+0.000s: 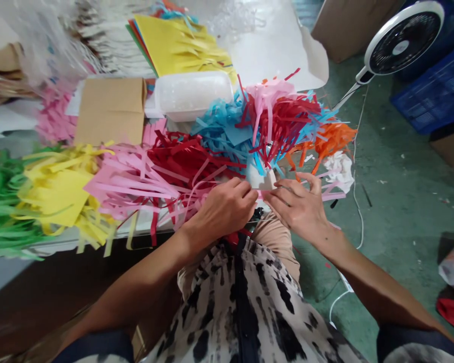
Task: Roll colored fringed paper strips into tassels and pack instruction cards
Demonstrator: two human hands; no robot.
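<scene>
My left hand (pixel 234 204) is closed, its fingertips pinching one end of a narrow pink paper piece (pixel 264 194) at the table's front edge. On its other side my right hand (pixel 300 204) holds the same piece between thumb and bent fingers, and pink fringe strips (pixel 335 194) stick out beyond that hand. Just past my fingers is a small white block-like thing (pixel 269 179), partly hidden. Close by lie dark red fringed paper (pixel 189 159), pink fringed paper (pixel 128 181) and blue fringed paper (pixel 227 131).
Yellow (pixel 66 196) and green fringed paper (pixel 7 201) lie at the left, orange strips (pixel 333 141) at the right. Behind are a cardboard piece (pixel 109 111), a clear plastic box (pixel 194 93) and yellow sheets (pixel 174 45). A fan (pixel 401 48) and blue crate (pixel 435 91) stand right.
</scene>
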